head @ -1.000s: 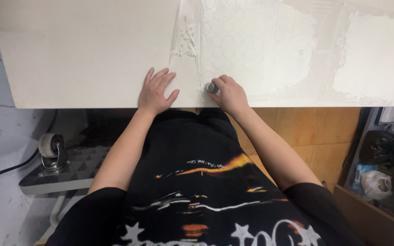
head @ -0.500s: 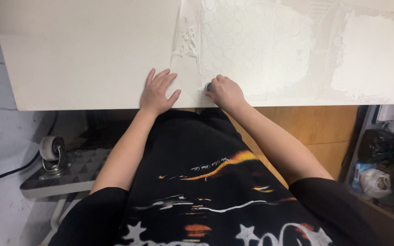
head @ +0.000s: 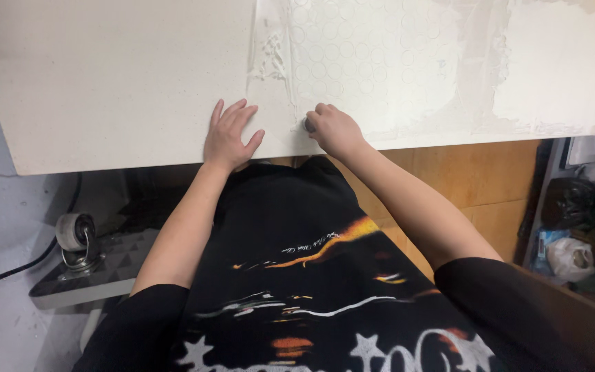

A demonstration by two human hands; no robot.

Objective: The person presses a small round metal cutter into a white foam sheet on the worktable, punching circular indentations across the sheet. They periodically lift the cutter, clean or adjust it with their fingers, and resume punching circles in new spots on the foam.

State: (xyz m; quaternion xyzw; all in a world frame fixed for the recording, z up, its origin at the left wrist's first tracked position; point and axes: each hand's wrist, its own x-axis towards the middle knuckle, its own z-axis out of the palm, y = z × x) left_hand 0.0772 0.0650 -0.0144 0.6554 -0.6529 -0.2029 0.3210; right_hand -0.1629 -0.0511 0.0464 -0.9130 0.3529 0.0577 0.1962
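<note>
A large white board (head: 118, 76) lies flat in front of me. Its right part is coated with white paste (head: 394, 62) stamped with rows of round rings. My left hand (head: 231, 135) rests flat on the bare board near its front edge, fingers spread. My right hand (head: 334, 129) is closed around a small grey round tool (head: 308, 125), pressing it onto the paste close to the front edge. Most of the tool is hidden inside my fist.
Under the board stands a wooden panel (head: 476, 179). A caster wheel (head: 76, 238) sits on a grey platform at lower left, beside a black cable (head: 8, 275). Bags and clutter (head: 573, 227) fill a shelf at right.
My right hand with the tool has shifted slightly left along the board's front edge. My left hand has stayed flat in place.
</note>
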